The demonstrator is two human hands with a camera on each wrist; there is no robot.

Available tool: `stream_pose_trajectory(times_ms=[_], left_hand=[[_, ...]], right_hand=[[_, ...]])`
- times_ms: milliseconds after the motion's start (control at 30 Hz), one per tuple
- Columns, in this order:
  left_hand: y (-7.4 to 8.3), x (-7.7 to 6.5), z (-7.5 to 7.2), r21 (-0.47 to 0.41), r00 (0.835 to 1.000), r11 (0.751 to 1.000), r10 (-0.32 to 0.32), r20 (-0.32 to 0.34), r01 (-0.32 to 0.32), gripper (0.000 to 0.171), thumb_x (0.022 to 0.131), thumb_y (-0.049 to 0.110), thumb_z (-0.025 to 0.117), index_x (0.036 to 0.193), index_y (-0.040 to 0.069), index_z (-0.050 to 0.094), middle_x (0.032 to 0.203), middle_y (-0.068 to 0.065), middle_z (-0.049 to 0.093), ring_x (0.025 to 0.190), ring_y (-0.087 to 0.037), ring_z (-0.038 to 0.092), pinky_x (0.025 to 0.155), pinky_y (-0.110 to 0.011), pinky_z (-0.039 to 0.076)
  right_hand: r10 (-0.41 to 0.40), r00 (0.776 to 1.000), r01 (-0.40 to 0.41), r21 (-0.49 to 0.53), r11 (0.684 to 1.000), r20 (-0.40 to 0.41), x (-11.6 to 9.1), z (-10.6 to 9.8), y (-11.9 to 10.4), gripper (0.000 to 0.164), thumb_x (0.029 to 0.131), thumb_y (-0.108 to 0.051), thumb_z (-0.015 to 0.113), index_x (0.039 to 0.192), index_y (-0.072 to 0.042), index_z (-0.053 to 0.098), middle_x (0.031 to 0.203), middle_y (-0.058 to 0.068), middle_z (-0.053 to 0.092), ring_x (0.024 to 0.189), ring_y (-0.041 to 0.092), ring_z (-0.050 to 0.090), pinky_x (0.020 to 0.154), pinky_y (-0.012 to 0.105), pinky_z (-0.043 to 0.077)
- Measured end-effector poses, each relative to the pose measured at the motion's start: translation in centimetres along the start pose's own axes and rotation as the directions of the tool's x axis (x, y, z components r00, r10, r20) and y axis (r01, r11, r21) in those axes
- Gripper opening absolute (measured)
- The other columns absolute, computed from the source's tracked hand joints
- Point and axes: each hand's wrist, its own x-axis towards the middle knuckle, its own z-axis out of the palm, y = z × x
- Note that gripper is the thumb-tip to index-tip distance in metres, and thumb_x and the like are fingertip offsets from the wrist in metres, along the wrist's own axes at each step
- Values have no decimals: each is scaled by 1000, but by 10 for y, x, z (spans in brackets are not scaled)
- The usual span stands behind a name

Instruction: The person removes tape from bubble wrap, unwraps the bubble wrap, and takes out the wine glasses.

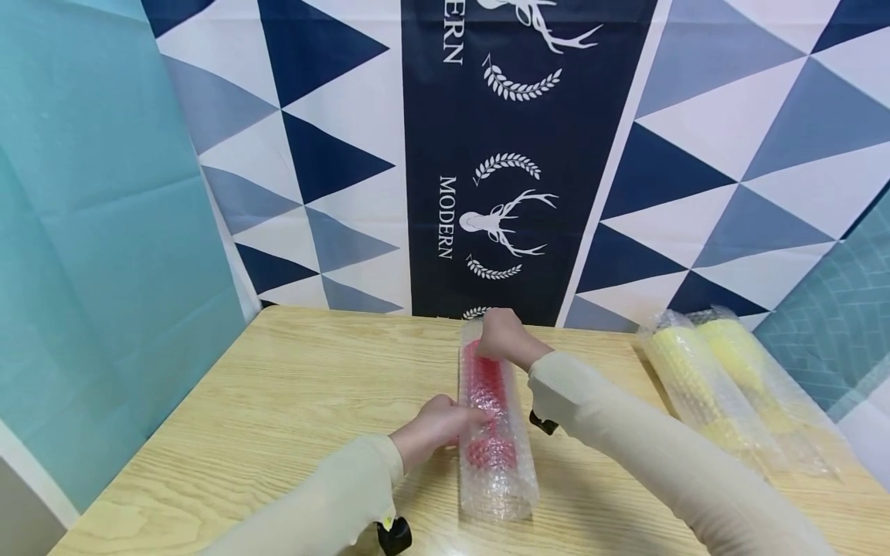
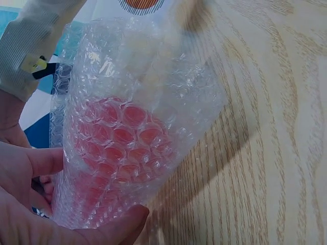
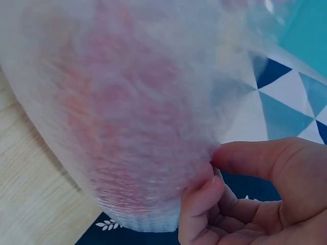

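Note:
A red object (image 1: 491, 454), long in outline, lies wrapped in a roll of clear bubble wrap (image 1: 497, 500) near the middle of the table. My left hand (image 1: 443, 422) grips the roll from its left side, with the thumb (image 2: 115, 227) along the wrap in the left wrist view. At the far end my right hand (image 1: 504, 338) pinches the edge of the bubble wrap between thumb and fingers, as the right wrist view shows (image 3: 255, 189). What exactly the red object is, I cannot tell through the bubbles.
Two yellow objects in bubble wrap, one nearer (image 1: 688, 371) and one beyond it (image 1: 733, 351), lie side by side at the table's right. The wooden table (image 1: 334, 371) meets a patterned cloth (image 1: 341, 232) at the back and a teal cloth (image 1: 104, 232) on the left.

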Motion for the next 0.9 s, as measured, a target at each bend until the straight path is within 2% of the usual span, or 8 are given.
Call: stream_pose_trajectory(times_ms=[233, 467, 733, 900], left_hand=[[-1, -1, 2, -14, 1000, 1000, 13, 17, -12, 42, 83, 36, 73, 101, 1, 58, 98, -10, 64, 88, -20, 62, 92, -42, 48], [0, -3, 2, -20, 1000, 1000, 12, 18, -12, 43, 83, 35, 73, 103, 0, 57, 98, -10, 65, 88, -19, 63, 93, -42, 49], [-1, -4, 1, -14, 1000, 1000, 4, 8, -4, 50, 84, 37, 72, 111, -3, 55, 105, -12, 61, 95, -22, 60, 98, -47, 47], [-1, -3, 0, -3, 1000, 1000, 12, 14, -12, 47, 83, 38, 72, 105, -1, 57, 103, -11, 61, 94, -22, 60, 97, -47, 47]], right_hand=[[43, 997, -45, 27, 999, 71, 0, -8, 0, 25, 77, -6, 64, 63, -12, 43, 65, -1, 36, 59, 14, 37, 50, 21, 34], [57, 997, -60, 42, 997, 59, 0, -9, 0, 22, 76, -2, 63, 64, -10, 46, 64, -1, 37, 57, 14, 37, 49, 22, 34], [45, 999, -45, -20, 999, 21, 1, -5, -7, 25, 78, -2, 62, 62, -11, 45, 66, 0, 39, 58, 15, 40, 46, 21, 34], [70, 998, -70, -18, 997, 3, 1, -7, -7, 20, 77, -3, 64, 66, -10, 48, 69, 1, 42, 62, 16, 44, 48, 21, 36]])
